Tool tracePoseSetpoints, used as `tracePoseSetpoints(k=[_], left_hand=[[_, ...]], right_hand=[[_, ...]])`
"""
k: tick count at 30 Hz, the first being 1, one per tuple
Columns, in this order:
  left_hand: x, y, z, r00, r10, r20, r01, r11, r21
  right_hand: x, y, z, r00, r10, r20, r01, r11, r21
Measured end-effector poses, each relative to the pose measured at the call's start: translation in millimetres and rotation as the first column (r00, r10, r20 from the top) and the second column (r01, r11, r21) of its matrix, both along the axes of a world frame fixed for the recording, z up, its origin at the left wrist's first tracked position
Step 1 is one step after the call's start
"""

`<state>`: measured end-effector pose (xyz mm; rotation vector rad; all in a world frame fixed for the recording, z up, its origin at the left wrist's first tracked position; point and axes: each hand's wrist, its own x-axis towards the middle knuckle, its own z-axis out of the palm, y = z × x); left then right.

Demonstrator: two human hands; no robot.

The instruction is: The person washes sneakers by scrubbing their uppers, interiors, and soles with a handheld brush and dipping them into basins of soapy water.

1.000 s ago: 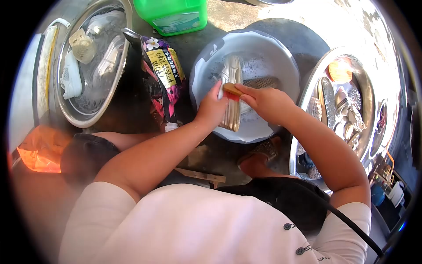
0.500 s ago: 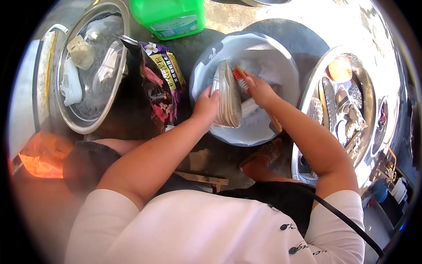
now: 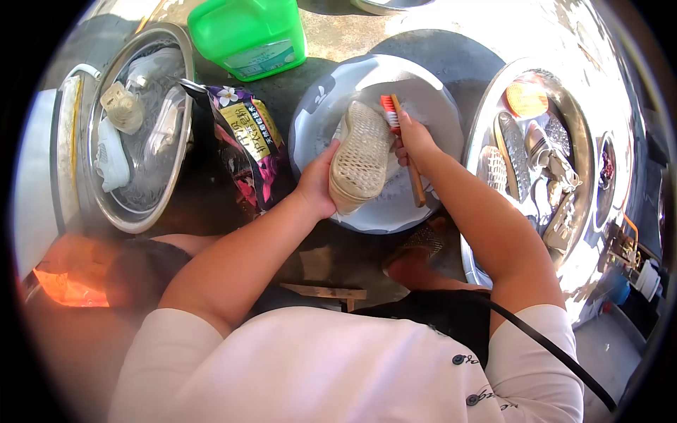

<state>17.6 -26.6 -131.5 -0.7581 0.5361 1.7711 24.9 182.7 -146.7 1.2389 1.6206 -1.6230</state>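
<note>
Seen from the head camera, holds a pale shoe [image 3: 361,155] over a light-blue basin [image 3: 441,116], with the patterned sole turned toward the lens. Grips it by the left edge with the left hand [image 3: 319,185], closed against the side, with most of the fingers hidden behind the shoe. Clasps a wooden-handled brush [image 3: 416,180] in the right hand [image 3: 416,144], curled tight around the handle, with the red-and-white bristles [image 3: 387,109] pointing left, just beside the sole. Impossible to tell contact from gap there. Reaches forward with both elbows bent outward and both forearms slanting inward toward the basin.

Includes, to the left of the basin, a dark floral bag [image 3: 243,158] with a yellow panel [image 3: 245,130] of Chinese characters, too soft to read with certainty. Shows beyond it a bright green jug [image 3: 243,32] with a pale-and-teal label [image 3: 262,60], printed too small to make out. Wears a pale shirt [image 3: 317,366] with black script lettering [image 3: 485,397] near dark buttons, only partly legible. Works between two metal tubs: at left, an oval one [image 3: 137,225] with white shoes [image 3: 111,158] inside; at right, another [image 3: 584,141] with assorted shoes [image 3: 513,155] and a round orange object [image 3: 527,97].
</note>
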Motion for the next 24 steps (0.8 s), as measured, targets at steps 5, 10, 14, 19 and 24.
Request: tracePoseSetpoints(k=[5, 10, 14, 19, 24], left_hand=[[2, 7, -12, 0.986, 0.149, -0.075, -0.13, 0.967, 0.219], [-6, 18, 5, 0.944, 0.317, -0.092, -0.313, 0.948, 0.056], [10, 24, 32, 0.974, 0.219, -0.064, -0.215, 0.974, 0.072], [33, 17, 91, 0.837, -0.251, -0.487, 0.2, 0.968, -0.154], [43, 0, 126, -0.274, -0.522, -0.808, -0.004, 0.841, -0.541]], right_hand=[[31, -54, 56, 0.889, -0.445, -0.107, 0.402, 0.871, -0.283], [91, -110, 111, 0.889, -0.394, -0.233, 0.355, 0.915, -0.192], [104, -89, 111, 0.897, -0.359, -0.256, 0.343, 0.933, -0.107], [97, -6, 109, 0.894, -0.347, -0.284, 0.383, 0.92, 0.083], [105, 2, 175, 0.894, -0.231, -0.384, 0.308, 0.939, 0.152]])
